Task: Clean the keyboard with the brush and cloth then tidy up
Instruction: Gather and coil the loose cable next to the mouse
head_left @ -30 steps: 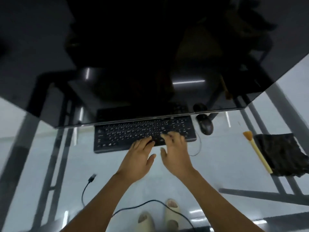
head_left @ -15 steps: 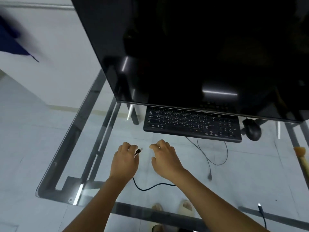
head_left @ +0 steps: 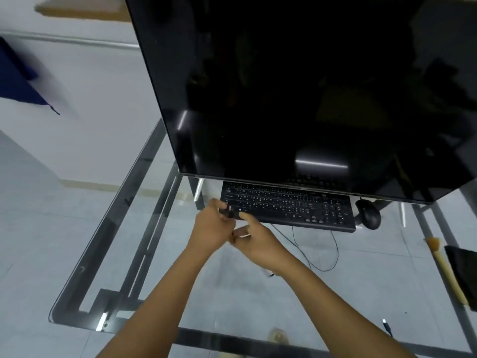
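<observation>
I count one keyboard (head_left: 287, 205), one mouse (head_left: 368, 213), one monitor (head_left: 296, 94), one brush (head_left: 446, 270) and one dark cloth (head_left: 464, 270) at the right edge, one glass desk (head_left: 124, 228), and my two hands: left hand (head_left: 210, 227), right hand (head_left: 259, 241).

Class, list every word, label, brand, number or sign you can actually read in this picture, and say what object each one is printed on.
Nothing here reads with certainty.
Keyboard: white key legends, too small and blurred to quote.
Keyboard, upper right: a small pale mark, perhaps a logo, unreadable.
Monitor: dark screen, only reflections, no text.
Mouse, brush, cloth: no print visible.
</observation>
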The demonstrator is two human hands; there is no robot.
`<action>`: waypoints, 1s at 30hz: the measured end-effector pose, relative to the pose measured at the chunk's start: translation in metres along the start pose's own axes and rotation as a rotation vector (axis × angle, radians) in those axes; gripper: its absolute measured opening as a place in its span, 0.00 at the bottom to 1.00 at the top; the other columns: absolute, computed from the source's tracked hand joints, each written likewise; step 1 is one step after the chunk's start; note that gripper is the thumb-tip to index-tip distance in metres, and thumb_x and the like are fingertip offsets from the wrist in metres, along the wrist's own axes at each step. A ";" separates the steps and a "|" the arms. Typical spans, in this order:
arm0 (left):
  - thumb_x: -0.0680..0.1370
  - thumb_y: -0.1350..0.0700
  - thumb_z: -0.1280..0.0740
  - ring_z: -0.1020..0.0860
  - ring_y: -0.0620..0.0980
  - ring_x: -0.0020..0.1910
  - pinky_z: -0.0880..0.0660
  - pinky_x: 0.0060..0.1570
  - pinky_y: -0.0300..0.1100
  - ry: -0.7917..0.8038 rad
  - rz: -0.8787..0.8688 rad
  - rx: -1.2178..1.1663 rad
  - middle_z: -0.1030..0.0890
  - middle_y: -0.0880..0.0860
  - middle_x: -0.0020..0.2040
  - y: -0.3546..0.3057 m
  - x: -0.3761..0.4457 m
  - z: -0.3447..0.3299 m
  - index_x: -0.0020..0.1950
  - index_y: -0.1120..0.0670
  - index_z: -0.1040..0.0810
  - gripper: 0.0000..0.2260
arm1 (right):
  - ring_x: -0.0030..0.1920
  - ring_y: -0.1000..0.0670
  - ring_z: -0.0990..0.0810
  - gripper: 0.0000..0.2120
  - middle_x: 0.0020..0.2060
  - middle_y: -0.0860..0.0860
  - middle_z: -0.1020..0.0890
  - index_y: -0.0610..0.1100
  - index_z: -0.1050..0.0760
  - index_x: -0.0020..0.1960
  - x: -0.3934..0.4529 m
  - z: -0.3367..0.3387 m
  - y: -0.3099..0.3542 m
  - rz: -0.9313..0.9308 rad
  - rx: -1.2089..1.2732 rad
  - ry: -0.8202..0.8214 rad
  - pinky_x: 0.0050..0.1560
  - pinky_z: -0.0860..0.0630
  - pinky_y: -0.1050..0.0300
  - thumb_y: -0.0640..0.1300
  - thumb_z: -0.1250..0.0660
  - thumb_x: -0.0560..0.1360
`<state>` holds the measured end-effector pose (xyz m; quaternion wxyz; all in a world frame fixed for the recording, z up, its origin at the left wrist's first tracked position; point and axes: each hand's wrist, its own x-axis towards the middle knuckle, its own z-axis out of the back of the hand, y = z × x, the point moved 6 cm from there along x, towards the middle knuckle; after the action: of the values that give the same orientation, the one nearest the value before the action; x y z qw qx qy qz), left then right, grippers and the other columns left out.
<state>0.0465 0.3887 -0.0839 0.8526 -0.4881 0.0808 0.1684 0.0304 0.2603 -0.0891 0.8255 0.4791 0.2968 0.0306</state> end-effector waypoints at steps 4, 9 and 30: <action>0.74 0.61 0.32 0.20 0.47 0.35 0.21 0.42 0.44 0.073 -0.041 -0.054 0.19 0.55 0.40 -0.067 -0.010 0.001 0.61 0.56 0.32 0.17 | 0.36 0.56 0.19 0.11 0.41 0.51 0.16 0.46 0.23 0.60 -0.038 0.049 0.024 0.093 0.147 -0.168 0.47 0.20 0.59 0.40 0.36 0.79; 0.80 0.52 0.37 0.25 0.42 0.57 0.28 0.56 0.34 0.034 -0.611 0.141 0.24 0.46 0.60 -0.162 -0.046 0.006 0.65 0.51 0.26 0.14 | 0.28 0.60 0.28 0.12 0.29 0.57 0.22 0.53 0.20 0.40 -0.093 0.134 0.081 0.320 -0.102 -0.356 0.32 0.31 0.67 0.43 0.37 0.80; 0.81 0.55 0.41 0.25 0.50 0.30 0.23 0.36 0.44 0.843 -0.479 -0.909 0.24 0.54 0.33 -0.341 -0.146 0.003 0.46 0.59 0.20 0.12 | 0.35 0.54 0.24 0.07 0.37 0.48 0.19 0.42 0.21 0.54 -0.200 0.281 0.172 0.681 0.029 -0.274 0.36 0.26 0.62 0.38 0.31 0.76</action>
<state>0.0356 0.2016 0.2366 0.4712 -0.8276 0.2178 -0.2137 0.0528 0.0691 0.2449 0.7931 0.5619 0.0072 0.2348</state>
